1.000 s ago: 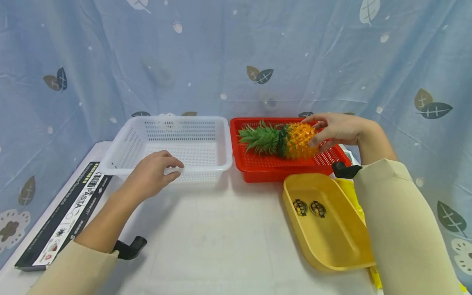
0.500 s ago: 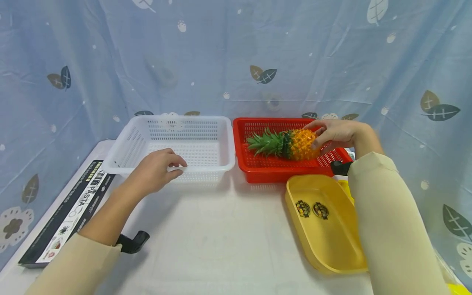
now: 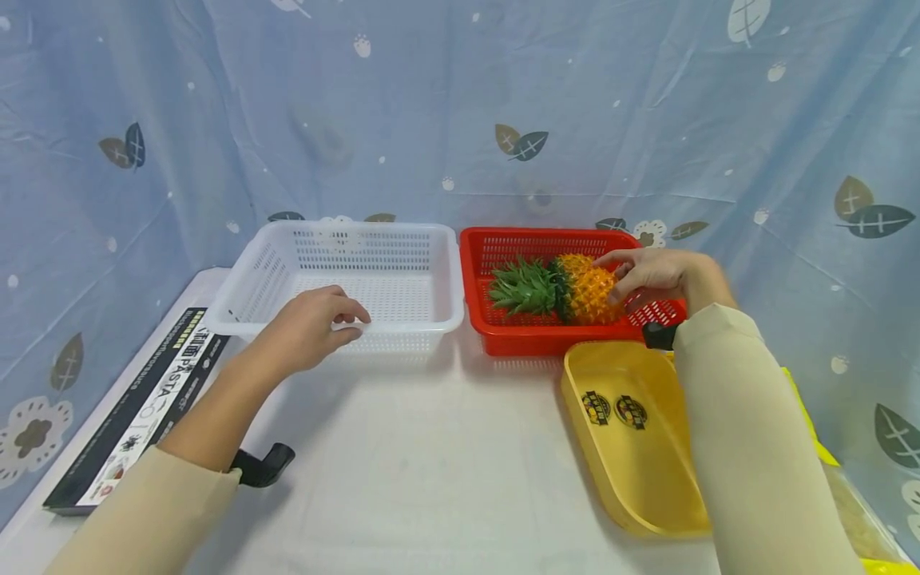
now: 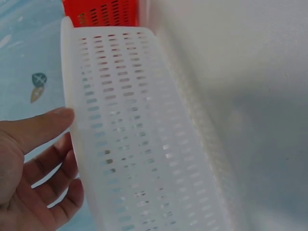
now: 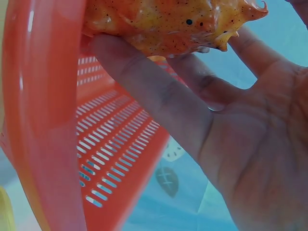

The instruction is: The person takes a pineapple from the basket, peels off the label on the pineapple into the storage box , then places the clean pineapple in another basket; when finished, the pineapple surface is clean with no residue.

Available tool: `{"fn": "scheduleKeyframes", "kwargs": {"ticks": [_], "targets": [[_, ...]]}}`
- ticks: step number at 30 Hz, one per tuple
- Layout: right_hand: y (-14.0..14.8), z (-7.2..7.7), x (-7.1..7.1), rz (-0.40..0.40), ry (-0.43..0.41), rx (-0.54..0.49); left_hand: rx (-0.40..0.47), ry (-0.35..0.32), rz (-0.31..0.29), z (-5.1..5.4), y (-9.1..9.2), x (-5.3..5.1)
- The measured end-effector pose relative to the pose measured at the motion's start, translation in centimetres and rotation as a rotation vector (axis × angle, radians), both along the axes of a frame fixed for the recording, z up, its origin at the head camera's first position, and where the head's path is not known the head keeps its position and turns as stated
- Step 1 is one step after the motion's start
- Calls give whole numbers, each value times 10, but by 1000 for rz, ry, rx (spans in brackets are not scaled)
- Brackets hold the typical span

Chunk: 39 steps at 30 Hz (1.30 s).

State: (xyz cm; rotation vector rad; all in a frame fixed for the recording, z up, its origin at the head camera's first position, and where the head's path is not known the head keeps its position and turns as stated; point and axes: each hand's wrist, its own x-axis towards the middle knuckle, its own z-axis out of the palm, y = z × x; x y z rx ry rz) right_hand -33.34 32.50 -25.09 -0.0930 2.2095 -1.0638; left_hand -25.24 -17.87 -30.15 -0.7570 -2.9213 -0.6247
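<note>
An orange pineapple [image 3: 593, 294] with a green leafy crown lies on its side in the red basket [image 3: 517, 342], crown to the left. My right hand [image 3: 657, 271] reaches over the basket and holds the rounded end, thumb in front and a finger on top. The right wrist view shows spiky, black-dotted orange skin [image 5: 159, 24] against the fingers. Over the front rim of the white basket [image 3: 438, 326] hovers my left hand [image 3: 311, 323], fingers loosely bent and holding nothing. In the left wrist view its thumb lies at the rim; whether they touch I cannot tell.
A yellow tray [image 3: 650, 471] stands in front of the red basket, partly behind the right sleeve. A long black pasta box [image 3: 136, 415] lies at the left. Yellow-edged packaging [image 3: 855, 503] lies at the right, and a blue patterned curtain [image 3: 402, 104] hangs behind.
The right hand and the pineapple have come down a little into the red basket. The view has shifted slightly; the left hand has stayed by the white basket.
</note>
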Motion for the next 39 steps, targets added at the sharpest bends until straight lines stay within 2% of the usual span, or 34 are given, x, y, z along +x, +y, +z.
{"fn": "scheduleKeyframes", "kwargs": {"ticks": [14,22,34,39], "targets": [[-2,-5,-5,12,-66,79,2,11,-38,3,1,-3],[-6,-7,-5,20,-72,157,8,3,-26,5,2,-2],[-7,-19,-8,21,-22,273,7,12,-27,3,1,-1],[-8,-19,-2,44,-10,297,2,8,-20,0,1,0]]}}
